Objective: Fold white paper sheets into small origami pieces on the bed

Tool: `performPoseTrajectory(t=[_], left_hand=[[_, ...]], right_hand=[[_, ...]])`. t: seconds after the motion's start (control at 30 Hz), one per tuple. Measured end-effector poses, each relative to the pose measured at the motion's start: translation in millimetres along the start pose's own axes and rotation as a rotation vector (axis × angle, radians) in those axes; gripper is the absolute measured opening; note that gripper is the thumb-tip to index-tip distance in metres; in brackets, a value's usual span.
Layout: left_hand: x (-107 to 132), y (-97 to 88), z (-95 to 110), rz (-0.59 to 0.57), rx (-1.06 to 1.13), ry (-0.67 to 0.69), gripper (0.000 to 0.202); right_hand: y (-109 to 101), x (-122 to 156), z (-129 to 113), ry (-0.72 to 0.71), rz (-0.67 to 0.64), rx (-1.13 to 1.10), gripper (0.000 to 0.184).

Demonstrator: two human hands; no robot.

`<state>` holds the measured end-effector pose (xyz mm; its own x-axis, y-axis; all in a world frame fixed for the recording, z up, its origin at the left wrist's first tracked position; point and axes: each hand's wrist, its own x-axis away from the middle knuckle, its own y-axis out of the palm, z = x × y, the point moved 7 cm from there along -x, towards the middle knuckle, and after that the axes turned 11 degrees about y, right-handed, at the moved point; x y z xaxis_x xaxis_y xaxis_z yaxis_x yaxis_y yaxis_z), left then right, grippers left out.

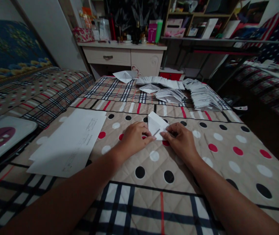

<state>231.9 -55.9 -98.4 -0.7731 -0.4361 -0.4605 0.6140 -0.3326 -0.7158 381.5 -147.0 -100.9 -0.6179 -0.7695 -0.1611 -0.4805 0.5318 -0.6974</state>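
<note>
A small folded sheet of white paper [156, 124] lies on the patterned bedspread in front of me, its pointed end facing away. My left hand [137, 136] pinches its lower left corner between thumb and fingers. On the right edge of the same paper, my right hand [180, 136] has its thumb and curled fingers closed. A dark narrow strip shows on the paper between the two hands. To the left of my left hand rests a stack of flat white sheets [73, 140], with some print along one side.
Folded paper pieces stand in rows [203, 94] at the bed's far end, beside a smaller bundle [170, 95] and a loose folded piece [125, 76]. A white case [7, 133] sits at the left. Beyond the bed is a white dresser [107, 54] with bottles on top.
</note>
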Motion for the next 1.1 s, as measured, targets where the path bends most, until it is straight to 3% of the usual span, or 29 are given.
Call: performPoseTrajectory(t=[0.27, 0.37, 0.43, 0.8, 0.93, 1.1], left_hand=[[-2, 2.9, 2, -0.054, -0.062, -0.024, 0.010], [-1, 4.8, 1, -0.078, -0.085, -0.043, 0.032], [-1, 8.0, 1, -0.113, -0.118, -0.022, 0.037], [-3, 13.9, 0, -0.161, -0.218, 0.021, 0.031], [-2, 13.8, 0, -0.149, -0.215, 0.014, 0.030], [-3, 13.3, 2, -0.137, -0.194, 0.013, 0.027]], right_hand=[[2, -3, 4, 0.044, 0.001, -0.022, 0.015], [3, -3, 4, 0.051, -0.008, -0.040, 0.014], [3, -4, 4, 0.065, -0.003, -0.027, 0.013], [-1, -2, -1, 0.087, 0.090, 0.115, 0.015], [-1, -4, -2, 0.003, 0.087, 0.125, 0.014], [2, -7, 3, 0.011, 0.061, 0.105, 0.015]])
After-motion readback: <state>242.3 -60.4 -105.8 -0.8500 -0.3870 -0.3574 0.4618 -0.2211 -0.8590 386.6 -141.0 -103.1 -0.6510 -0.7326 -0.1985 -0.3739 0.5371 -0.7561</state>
